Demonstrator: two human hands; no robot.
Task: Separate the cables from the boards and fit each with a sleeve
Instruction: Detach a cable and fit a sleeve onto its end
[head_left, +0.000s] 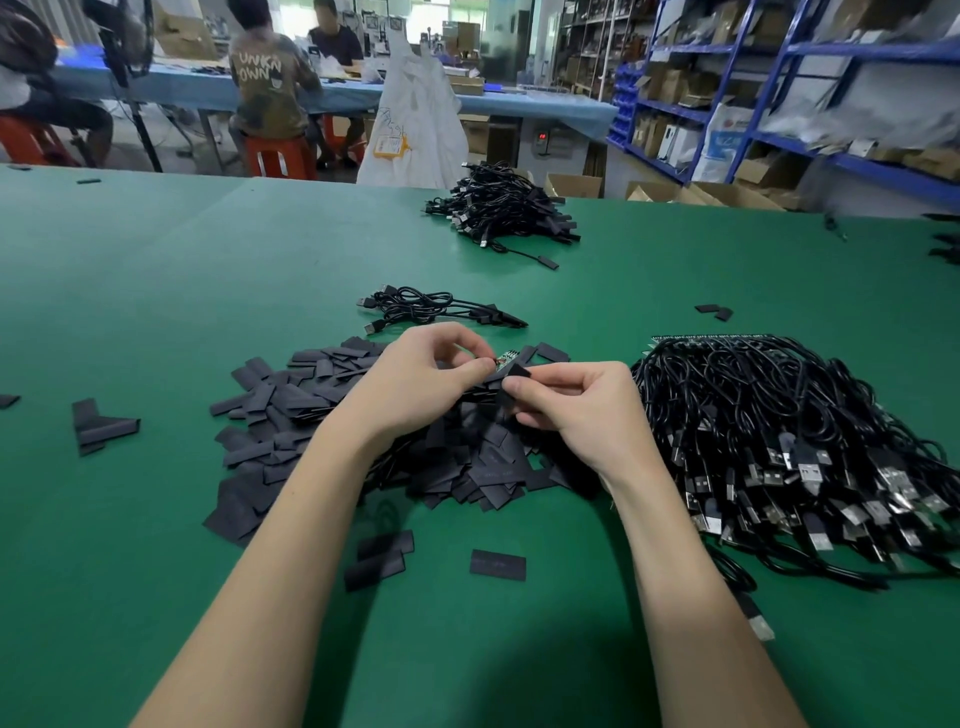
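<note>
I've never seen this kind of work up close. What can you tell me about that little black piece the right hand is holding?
The sleeve is a short, flat, matte black piece, like the many in the pile beneath on the green table. The right hand pinches it between thumb and fingers, tilted, above the pile. Its upper end meets the small circuit board pinched by the left hand.

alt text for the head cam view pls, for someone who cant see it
Over a green table, a person's left hand pinches a small circuit board while the right hand holds a black sleeve at its end. Loose sleeves lie beneath; cables are heaped right.
</note>
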